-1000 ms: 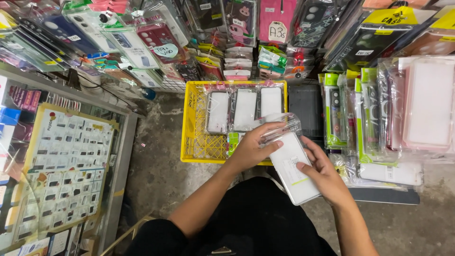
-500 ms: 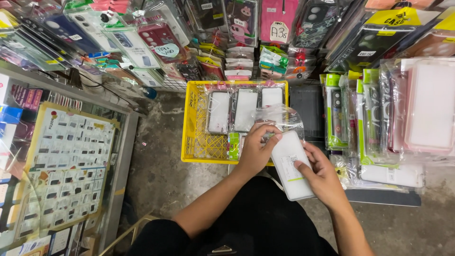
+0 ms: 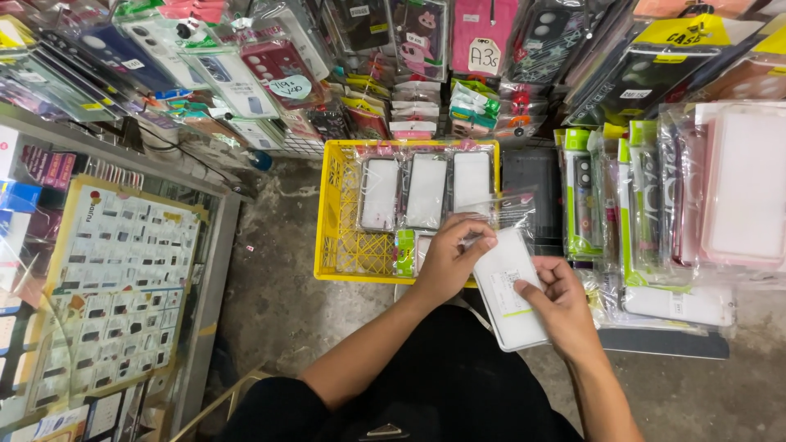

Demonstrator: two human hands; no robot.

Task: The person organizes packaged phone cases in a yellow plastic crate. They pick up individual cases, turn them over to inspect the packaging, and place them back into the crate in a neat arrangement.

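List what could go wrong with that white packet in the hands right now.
The clear sleeve hangs loose above the white packet, pinched only by the left hand; it could crease or slip off. The right hand grips one edge, so the packet might drop onto the dirty floor or into the yellow crate.

- Packet: a flat white rectangular card in a clear plastic sleeve, held tilted at centre right of the frame, just below the yellow crate.
- Its open clear top sticks up past the card, crinkled, over the crate's lower right corner.
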